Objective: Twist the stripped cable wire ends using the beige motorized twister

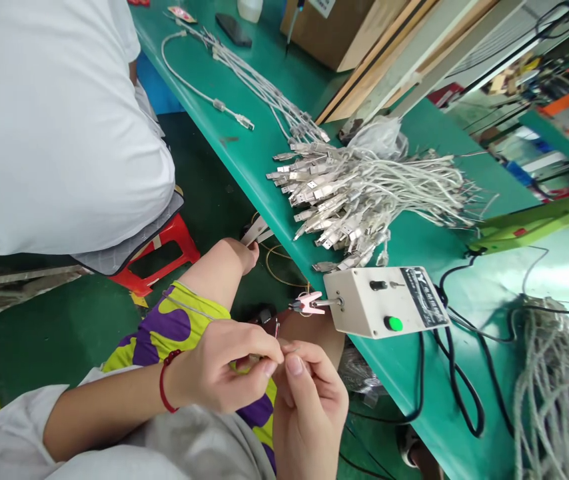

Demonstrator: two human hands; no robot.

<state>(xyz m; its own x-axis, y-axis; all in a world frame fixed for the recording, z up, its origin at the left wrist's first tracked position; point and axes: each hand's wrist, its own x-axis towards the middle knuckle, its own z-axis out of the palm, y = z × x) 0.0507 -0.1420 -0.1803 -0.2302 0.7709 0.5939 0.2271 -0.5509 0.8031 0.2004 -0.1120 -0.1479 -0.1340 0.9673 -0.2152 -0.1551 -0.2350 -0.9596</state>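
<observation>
My left hand (229,363), with a red cord bracelet (165,381) on the wrist, is closed in a pinch above my lap. My right hand (309,400) meets it fingertip to fingertip, thumb pressed to the fingers. Between them are thin wires (277,327), one reddish end sticking up; the rest is hidden by the fingers. Just beyond the hands, a white box (364,303) with a green button stands at the table edge. From its side a metal shaft carries a pink clip (309,303), apart from my hands.
A heap of USB cables (344,193) covers the green table (244,150) behind the box. Grey cables (559,393) lie at right, near black cords (457,387) and a green-handled tool (529,227). A person in white (64,127) sits at left on a red stool (164,250).
</observation>
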